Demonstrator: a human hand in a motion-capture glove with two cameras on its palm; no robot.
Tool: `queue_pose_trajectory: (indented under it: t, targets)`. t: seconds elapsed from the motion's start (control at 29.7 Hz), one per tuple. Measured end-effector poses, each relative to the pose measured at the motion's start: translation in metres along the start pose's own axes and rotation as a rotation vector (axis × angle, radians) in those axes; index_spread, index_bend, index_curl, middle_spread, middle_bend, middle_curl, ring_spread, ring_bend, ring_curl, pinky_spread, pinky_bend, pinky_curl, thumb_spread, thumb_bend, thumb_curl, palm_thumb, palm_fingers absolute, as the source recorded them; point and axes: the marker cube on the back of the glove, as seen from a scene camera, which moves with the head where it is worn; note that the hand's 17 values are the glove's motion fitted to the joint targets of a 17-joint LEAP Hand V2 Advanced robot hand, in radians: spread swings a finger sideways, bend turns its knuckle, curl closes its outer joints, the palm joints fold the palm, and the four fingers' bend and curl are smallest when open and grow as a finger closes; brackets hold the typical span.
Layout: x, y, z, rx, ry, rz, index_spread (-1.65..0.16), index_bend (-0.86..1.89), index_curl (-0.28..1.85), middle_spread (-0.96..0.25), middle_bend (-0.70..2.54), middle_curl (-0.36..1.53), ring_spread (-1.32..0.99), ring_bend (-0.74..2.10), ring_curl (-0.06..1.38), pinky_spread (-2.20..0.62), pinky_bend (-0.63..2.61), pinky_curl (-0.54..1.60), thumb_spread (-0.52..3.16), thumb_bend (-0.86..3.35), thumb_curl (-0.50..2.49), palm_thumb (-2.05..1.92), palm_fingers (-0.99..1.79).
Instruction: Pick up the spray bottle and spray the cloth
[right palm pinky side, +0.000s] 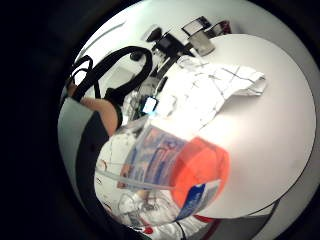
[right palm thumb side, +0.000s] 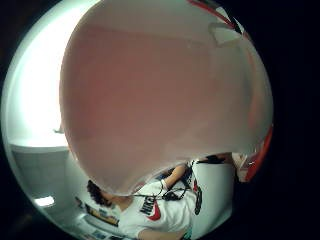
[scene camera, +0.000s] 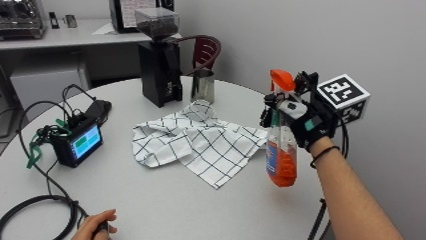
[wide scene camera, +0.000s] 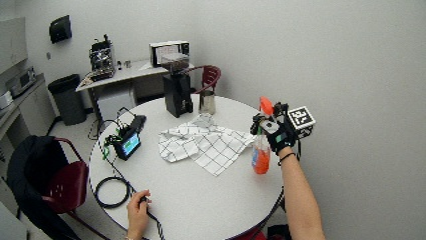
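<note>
1. Leftmost, we note the checked cloth (scene camera: 197, 142) spread flat on the table (scene camera: 166, 200), exposed for spraying.
2. Rightward, our gloved right hand (scene camera: 307, 121) wraps the spray bottle (scene camera: 281, 137) at its neck, lifted upright beside the cloth, nozzle seemingly facing it.

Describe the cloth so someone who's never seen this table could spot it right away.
On the round white table, look in the middle, in front of the black coffee grinder and steel jug. The cloth lies crumpled there, the only soft thing: white with a thin black grid.
</note>
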Motion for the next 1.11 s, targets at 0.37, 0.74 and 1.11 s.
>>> queue_pose_trajectory:
  t: [0.37,0.74,1.11]
  targets:
    - [0.006,-0.007,0.021,-0.193,-0.028,0.133,-0.25,0.1,0.32,-0.11,0.61,0.5,-0.11,0.71,0.45,-0.02,0.37,0.31,0.87,-0.02,0.57,0.89,1.21]
    - [0.019,-0.003,0.02,-0.233,-0.061,0.172,-0.25,0.11,0.31,-0.09,0.63,0.51,-0.09,0.73,0.45,-0.03,0.37,0.33,1.01,-0.02,0.57,0.86,1.21]
    - [0.03,-0.011,0.044,-0.32,-0.063,0.185,-0.24,0.11,0.31,-0.09,0.65,0.51,-0.09,0.74,0.44,-0.03,0.37,0.35,1.08,-0.02,0.56,0.85,1.22]
